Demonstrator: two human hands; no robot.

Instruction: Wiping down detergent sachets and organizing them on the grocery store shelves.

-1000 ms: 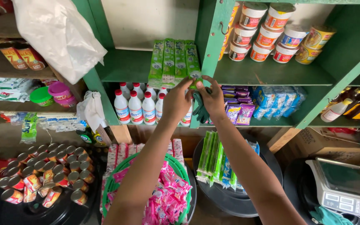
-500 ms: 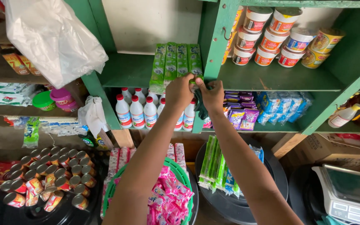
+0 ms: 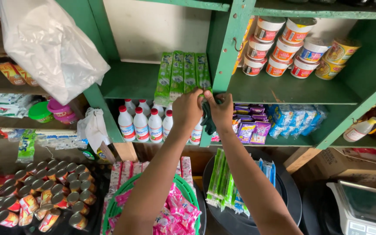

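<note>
Both my arms reach up to the green wooden shelf post (image 3: 229, 48). My left hand (image 3: 187, 109) and my right hand (image 3: 220, 109) meet at the post, fingers pinched together on a dark green cloth-like piece (image 3: 207, 119) that hangs down between them. Just above my hands, several strips of green sachets (image 3: 183, 74) hang over the shelf edge. White bottles with red caps (image 3: 142, 124) stand on the lower shelf to the left of my hands.
Round tubs (image 3: 292, 48) are stacked on the upper right shelf, purple and blue sachets (image 3: 262, 124) below. A white plastic bag (image 3: 44, 43) hangs upper left. Below: tins (image 3: 44, 196), a green basket (image 3: 183, 185) of pink packets, green strips on a black bin (image 3: 283, 191), a scale (image 3: 364, 209).
The view has tilted, so the shelves sit lower and larger in frame. My hands stay together at the post, still pinching the dark green piece.
</note>
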